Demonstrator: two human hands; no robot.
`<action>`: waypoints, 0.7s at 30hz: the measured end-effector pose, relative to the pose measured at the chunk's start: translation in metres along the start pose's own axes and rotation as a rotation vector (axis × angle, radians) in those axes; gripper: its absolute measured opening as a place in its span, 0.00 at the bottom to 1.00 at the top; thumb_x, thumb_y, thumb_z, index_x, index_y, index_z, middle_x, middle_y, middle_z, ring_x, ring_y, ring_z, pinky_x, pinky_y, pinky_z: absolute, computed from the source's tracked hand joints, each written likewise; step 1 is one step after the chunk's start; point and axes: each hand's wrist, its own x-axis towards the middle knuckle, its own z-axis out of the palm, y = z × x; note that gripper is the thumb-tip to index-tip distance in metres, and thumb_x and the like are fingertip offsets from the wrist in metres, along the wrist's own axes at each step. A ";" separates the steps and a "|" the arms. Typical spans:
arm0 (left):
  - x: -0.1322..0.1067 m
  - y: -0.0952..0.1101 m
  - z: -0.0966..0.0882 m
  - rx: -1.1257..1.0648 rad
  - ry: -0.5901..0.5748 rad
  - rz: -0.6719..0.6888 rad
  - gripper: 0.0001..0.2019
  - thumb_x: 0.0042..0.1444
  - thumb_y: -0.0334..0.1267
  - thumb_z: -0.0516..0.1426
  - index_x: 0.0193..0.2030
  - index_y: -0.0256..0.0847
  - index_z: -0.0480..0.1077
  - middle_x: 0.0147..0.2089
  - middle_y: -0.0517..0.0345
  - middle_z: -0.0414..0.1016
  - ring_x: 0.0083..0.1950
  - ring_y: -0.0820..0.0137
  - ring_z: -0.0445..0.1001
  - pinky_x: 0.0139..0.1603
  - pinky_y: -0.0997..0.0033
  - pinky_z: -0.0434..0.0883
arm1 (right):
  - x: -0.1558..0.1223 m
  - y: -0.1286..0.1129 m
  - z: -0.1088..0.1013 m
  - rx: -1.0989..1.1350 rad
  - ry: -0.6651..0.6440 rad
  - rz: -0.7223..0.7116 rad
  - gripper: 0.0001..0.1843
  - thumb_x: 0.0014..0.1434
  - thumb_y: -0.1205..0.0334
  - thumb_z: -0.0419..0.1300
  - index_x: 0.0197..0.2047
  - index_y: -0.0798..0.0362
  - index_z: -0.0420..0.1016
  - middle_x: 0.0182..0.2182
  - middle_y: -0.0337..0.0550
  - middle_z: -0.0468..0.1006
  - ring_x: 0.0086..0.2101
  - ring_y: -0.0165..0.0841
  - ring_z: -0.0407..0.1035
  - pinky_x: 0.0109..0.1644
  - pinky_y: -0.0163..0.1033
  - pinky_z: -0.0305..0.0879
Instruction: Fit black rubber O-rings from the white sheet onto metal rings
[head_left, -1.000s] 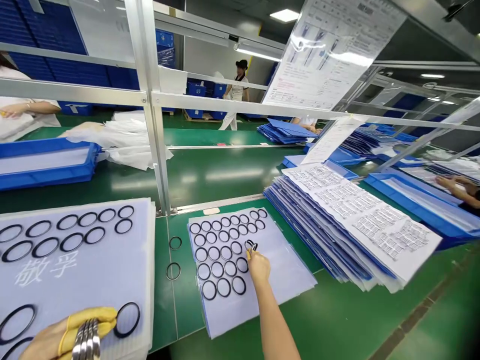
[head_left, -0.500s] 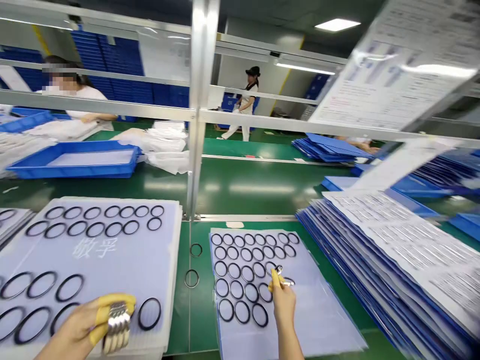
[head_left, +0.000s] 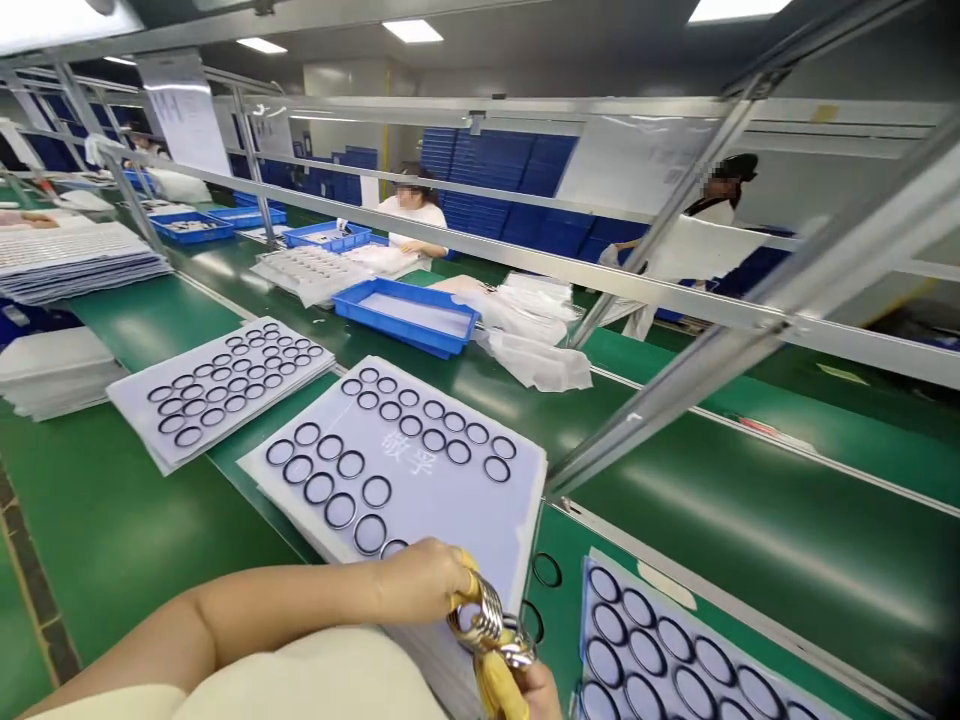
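- left hand (head_left: 424, 582) clenched around stacked silver rings (head_left: 480, 618)
- right hand (head_left: 541, 692) at their near end, grip unclear
- rings look light, stiff, slippery: take by outer rim

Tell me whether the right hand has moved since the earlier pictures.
Yes: the right hand has moved off the sheet of black rings, leftward, to the edge of the sheet with white characters.

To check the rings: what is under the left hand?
The left hand lies over a pale sheet; one black O-ring shows partly beside it. Anything beneath the palm is hidden.
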 end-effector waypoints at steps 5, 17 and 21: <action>-0.031 -0.027 -0.028 0.196 0.013 -0.045 0.07 0.55 0.27 0.55 0.37 0.36 0.75 0.44 0.47 0.77 0.42 0.62 0.77 0.45 0.67 0.73 | 0.023 0.002 0.065 -0.082 -0.012 -0.016 0.18 0.35 0.47 0.73 0.26 0.52 0.83 0.23 0.46 0.81 0.27 0.41 0.74 0.34 0.43 0.72; -0.091 -0.120 -0.082 -0.256 0.444 -0.138 0.15 0.58 0.32 0.54 0.51 0.44 0.73 0.65 0.49 0.62 0.61 0.63 0.67 0.61 0.61 0.65 | 0.086 -0.013 0.107 -0.735 0.262 -0.222 0.20 0.42 0.43 0.67 0.16 0.51 0.75 0.18 0.49 0.76 0.25 0.41 0.69 0.33 0.43 0.64; -0.098 -0.140 -0.082 -0.194 0.387 -0.166 0.15 0.59 0.32 0.54 0.51 0.44 0.73 0.63 0.48 0.65 0.60 0.63 0.68 0.61 0.59 0.65 | 0.098 0.001 0.112 -0.932 0.258 -0.243 0.23 0.44 0.41 0.64 0.12 0.49 0.71 0.15 0.47 0.74 0.22 0.38 0.68 0.31 0.41 0.60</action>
